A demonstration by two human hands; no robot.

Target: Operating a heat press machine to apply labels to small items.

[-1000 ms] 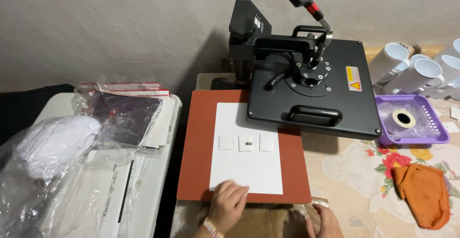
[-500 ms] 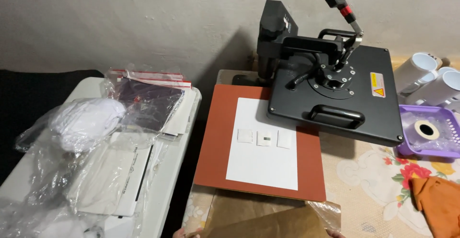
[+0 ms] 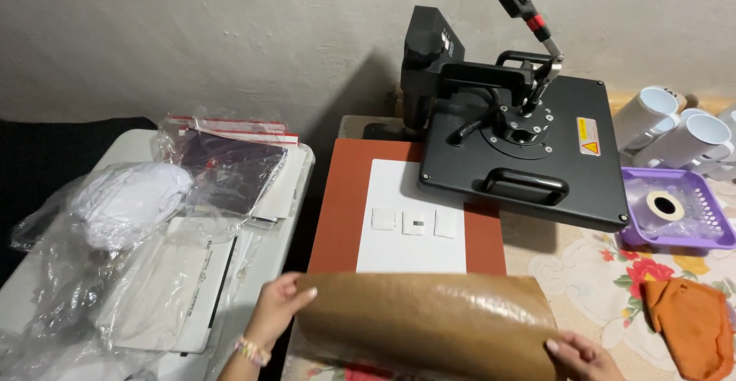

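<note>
Both hands grip a brown sheet at the red pad's near edge: left hand pinching its left edge, right hand its lower right corner (fingers curled). Half a second ago the sheet sat lower, hands barely visible.

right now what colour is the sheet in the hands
Tan brown and glossy sheet, seen in the head view.
</note>
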